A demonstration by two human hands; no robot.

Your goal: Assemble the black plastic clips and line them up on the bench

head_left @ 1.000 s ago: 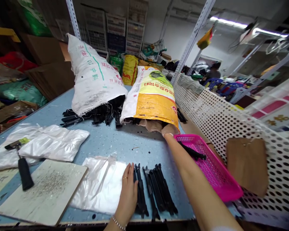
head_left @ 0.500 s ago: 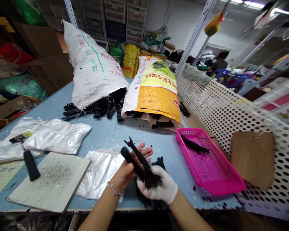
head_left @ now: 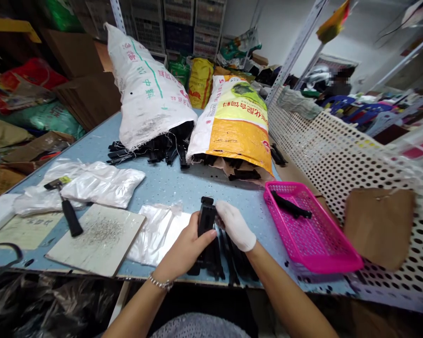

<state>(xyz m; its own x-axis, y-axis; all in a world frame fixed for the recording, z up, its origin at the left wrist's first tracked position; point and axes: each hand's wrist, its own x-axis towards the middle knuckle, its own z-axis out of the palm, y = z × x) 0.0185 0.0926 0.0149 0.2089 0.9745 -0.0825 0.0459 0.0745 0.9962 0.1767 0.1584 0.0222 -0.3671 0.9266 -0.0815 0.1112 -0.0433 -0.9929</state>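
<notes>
A long black plastic part [head_left: 207, 219] stands nearly on end above the near edge of the table. Wrapped round its lower half, my bare left hand [head_left: 183, 249] has the thumb across the front. My white-gloved right hand [head_left: 235, 226] is closed against its upper right side, the fingertips partly hidden behind it. Several similar black parts [head_left: 234, 260] lie side by side under my hands. One more black part [head_left: 291, 205] rests in the pink basket [head_left: 322, 268] to the right.
Black parts spill from a white sack [head_left: 151, 103] and a yellow-and-white sack [head_left: 238, 136] at the back. To the left are a hammer [head_left: 70, 217], a pale board [head_left: 95, 239] with small metal bits and clear plastic bags [head_left: 102, 183]. A perforated white panel [head_left: 324, 145] borders the right side.
The two black pieces held spread apart before are now brought together, upright in my left hand. My right hand has moved from their lower end to the upper right side. The view has shifted.
</notes>
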